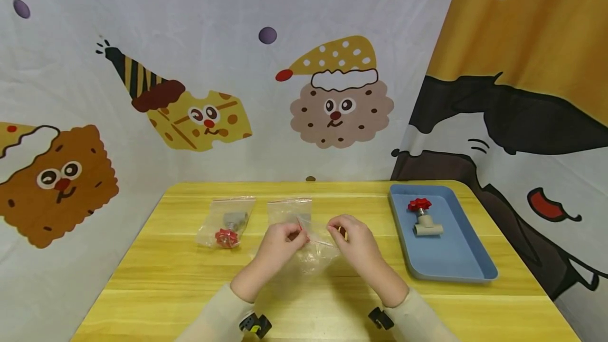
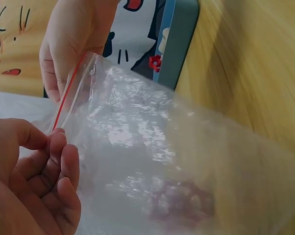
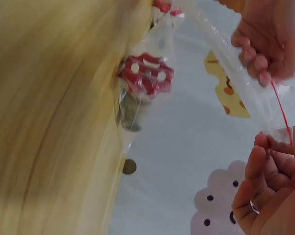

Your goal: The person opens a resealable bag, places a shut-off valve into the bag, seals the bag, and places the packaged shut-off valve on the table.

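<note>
A clear zip bag [image 2: 133, 122] with a red seal line is stretched between my two hands above the table. My left hand [image 1: 280, 244] pinches one end of its sealed edge with thumb and fingers. At the opposite end of that edge, my right hand [image 1: 356, 239] pinches the plastic. Behind the held bag lies a second zip bag [image 1: 287, 207], mostly covered by it in the head view. In the right wrist view a valve with a red handwheel [image 3: 146, 73] shows inside a bag on the table. That red wheel appears blurred through the plastic in the left wrist view.
To the left lies another zip bag [image 1: 206, 231] holding a grey valve with a red handwheel [image 1: 226, 237]. On the right stands a blue tray [image 1: 456, 257], with a beige tee valve [image 1: 427, 226] with a red handwheel in it. A patterned cloth hangs behind the wooden table [image 1: 166, 289].
</note>
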A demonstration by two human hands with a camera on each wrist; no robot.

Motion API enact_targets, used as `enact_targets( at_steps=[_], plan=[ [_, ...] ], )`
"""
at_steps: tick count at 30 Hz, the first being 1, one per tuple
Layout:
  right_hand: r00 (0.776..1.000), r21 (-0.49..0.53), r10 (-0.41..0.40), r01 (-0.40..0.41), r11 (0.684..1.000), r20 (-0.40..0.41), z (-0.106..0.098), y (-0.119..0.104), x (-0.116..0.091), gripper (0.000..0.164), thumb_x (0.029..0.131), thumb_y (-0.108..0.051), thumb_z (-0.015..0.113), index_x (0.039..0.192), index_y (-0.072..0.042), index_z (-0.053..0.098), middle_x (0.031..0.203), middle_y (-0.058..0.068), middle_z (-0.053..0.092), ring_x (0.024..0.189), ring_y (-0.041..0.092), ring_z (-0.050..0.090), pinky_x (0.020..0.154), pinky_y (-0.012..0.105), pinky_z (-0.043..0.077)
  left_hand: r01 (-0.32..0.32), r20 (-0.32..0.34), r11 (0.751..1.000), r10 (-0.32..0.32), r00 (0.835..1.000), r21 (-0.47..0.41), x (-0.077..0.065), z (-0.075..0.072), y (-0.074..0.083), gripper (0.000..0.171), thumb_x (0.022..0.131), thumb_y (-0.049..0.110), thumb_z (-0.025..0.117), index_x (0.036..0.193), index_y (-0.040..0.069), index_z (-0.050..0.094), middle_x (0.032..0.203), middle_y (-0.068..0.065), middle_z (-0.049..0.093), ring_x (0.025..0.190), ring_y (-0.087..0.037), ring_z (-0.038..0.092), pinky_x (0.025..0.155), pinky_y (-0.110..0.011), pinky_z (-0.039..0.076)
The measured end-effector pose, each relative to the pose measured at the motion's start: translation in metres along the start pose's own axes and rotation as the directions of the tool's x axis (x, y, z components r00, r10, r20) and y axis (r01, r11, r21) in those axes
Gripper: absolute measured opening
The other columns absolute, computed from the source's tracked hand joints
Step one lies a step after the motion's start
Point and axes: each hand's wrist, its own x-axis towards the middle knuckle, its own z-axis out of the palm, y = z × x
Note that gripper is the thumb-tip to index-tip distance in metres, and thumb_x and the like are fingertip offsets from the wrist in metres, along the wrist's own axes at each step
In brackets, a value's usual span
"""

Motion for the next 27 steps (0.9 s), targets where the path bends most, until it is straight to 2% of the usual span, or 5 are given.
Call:
enact_targets(
  at_steps=[3, 10, 17, 23, 27],
  plan=[
    [0.999, -0.024, 0.007, -0.008, 1.0, -0.039, -0.001, 0.003, 0.001, 0.005, 0.084, -0.013, 0.072, 0.083, -0.016, 0.068, 0.076, -0.009, 0.06, 0.063, 0.004, 0.047, 0.054, 0.019, 0.042, 0.011, 0.019, 1.0, -0.011, 1.0, 0.019, -0.001, 0.0, 0.0, 0.021, 0.091, 0.015, 0.057, 0.074, 0.011, 0.068, 0.07, 0.005, 0.064, 0.062, -0.006, 0.053, 0.055, -0.02, 0.046],
    [0.999, -0.062, 0.023, -0.026, 0.998, -0.04, -0.004, 0.008, 0.002, 0.004, 0.083, -0.015, 0.074, 0.081, -0.014, 0.07, 0.073, -0.009, 0.061, 0.059, 0.005, 0.046, 0.051, 0.018, 0.04, 0.046, 0.061, 0.997, -0.05, 0.997, 0.063, -0.001, -0.002, -0.003, 0.019, 0.086, 0.015, 0.058, 0.069, 0.011, 0.066, 0.06, 0.007, 0.056, 0.054, -0.007, 0.047, 0.048, -0.021, 0.041],
    [0.994, -0.145, 0.069, -0.08, 0.986, -0.079, -0.01, 0.02, 0.004, 0.004, 0.083, -0.018, 0.074, 0.082, -0.014, 0.072, 0.073, -0.006, 0.065, 0.054, 0.004, 0.043, 0.05, 0.02, 0.039, 0.092, 0.155, 0.992, -0.104, 0.982, 0.084, -0.004, -0.012, -0.006, 0.035, 0.092, 0.028, 0.059, 0.061, 0.012, 0.059, 0.053, 0.006, 0.05, 0.048, -0.009, 0.04, 0.046, -0.022, 0.035],
    [0.996, -0.158, 0.071, -0.079, 0.984, -0.059, -0.009, 0.024, 0.003, 0.005, 0.083, -0.018, 0.074, 0.083, -0.014, 0.072, 0.074, -0.006, 0.064, 0.055, 0.004, 0.044, 0.05, 0.02, 0.04, 0.111, 0.215, 0.993, -0.118, 0.969, 0.046, -0.003, -0.019, -0.002, 0.036, 0.095, 0.031, 0.056, 0.069, 0.007, 0.065, 0.054, 0.003, 0.053, 0.049, -0.01, 0.042, 0.046, -0.023, 0.036],
    [0.997, -0.136, 0.053, -0.061, 0.989, -0.058, -0.008, 0.024, 0.003, 0.005, 0.084, -0.017, 0.073, 0.084, -0.012, 0.072, 0.075, -0.005, 0.065, 0.056, 0.004, 0.045, 0.051, 0.019, 0.041, 0.088, 0.2, 0.996, -0.087, 0.976, 0.008, -0.002, -0.018, -0.001, 0.032, 0.095, 0.035, 0.055, 0.082, 0.009, 0.07, 0.066, -0.001, 0.061, 0.06, -0.01, 0.052, 0.054, -0.025, 0.044]
  ],
)
